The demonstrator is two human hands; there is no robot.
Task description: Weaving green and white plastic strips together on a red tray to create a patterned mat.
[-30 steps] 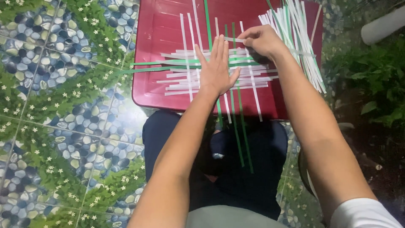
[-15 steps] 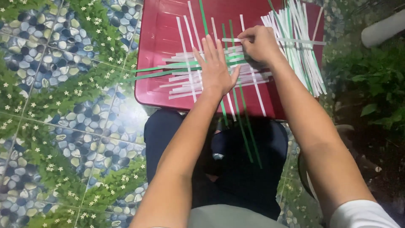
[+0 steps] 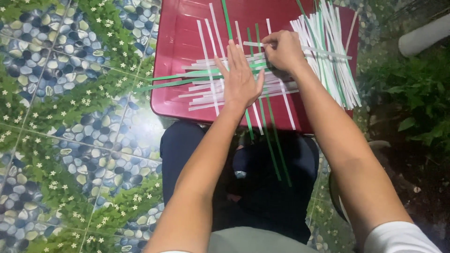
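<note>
A red plastic tray [image 3: 178, 42] lies upturned over my lap. On it sits a loose weave of white and green strips [image 3: 206, 84], some lengthwise, some crosswise. My left hand [image 3: 241, 79] presses flat on the weave with its fingers spread. My right hand [image 3: 281, 49] pinches a white strip [image 3: 323, 51] that runs crosswise towards the right, at the far end of the weave. Two green strips [image 3: 274, 150] hang off the tray's near edge over my dark trousers.
A loose bundle of white and green strips [image 3: 328, 65] lies on the tray's right side. The floor at left is tiled with a pebble and leaf pattern [image 3: 70, 117]. Green plants [image 3: 412, 89] and a white pipe [image 3: 424, 35] are at right.
My right hand has drawn the white crosswise strip a little to the left and towards the weave. My left hand stays flat on the strips.
</note>
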